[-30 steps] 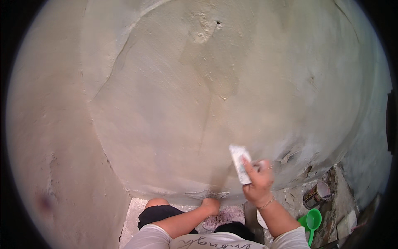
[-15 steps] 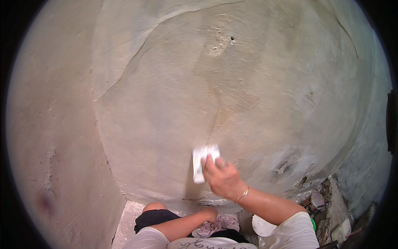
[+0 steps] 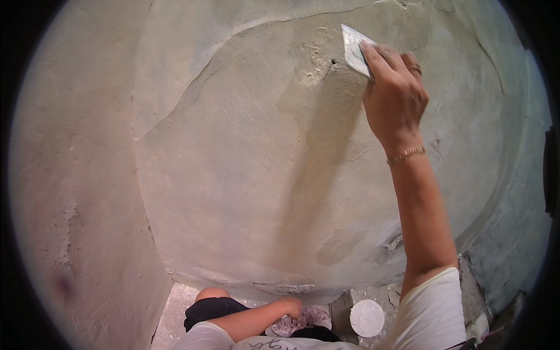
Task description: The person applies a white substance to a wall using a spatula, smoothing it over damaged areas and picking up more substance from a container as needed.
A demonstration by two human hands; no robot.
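Observation:
High on the plastered wall [image 3: 233, 175], my right hand [image 3: 396, 99] grips a flat white scraper [image 3: 354, 49], its fingers pressed on the blade. The scraper is close to the wall, just right of a small dark hole [image 3: 333, 61]; whether its edge touches the plaster I cannot tell. A bracelet circles my right wrist. My left hand [image 3: 290, 307] rests low by my legs, above a pinkish, white-smeared thing [image 3: 315, 316] whose kind is unclear. The left fingers are mostly hidden. A round white-topped container [image 3: 367, 318] stands on the floor to its right.
A ridge of thicker plaster [image 3: 204, 67] curves across the upper wall. Another wall [image 3: 76, 175] meets this one at a corner on the left. Rough, broken plaster [image 3: 291, 288] runs along the wall's foot. A dark object [image 3: 549, 169] juts in at the right edge.
My right hand has swept the scraper from low on the wall to high and rightward. The wall around a dark damp patch now looks smoother. My left hand has stayed nearly in place.

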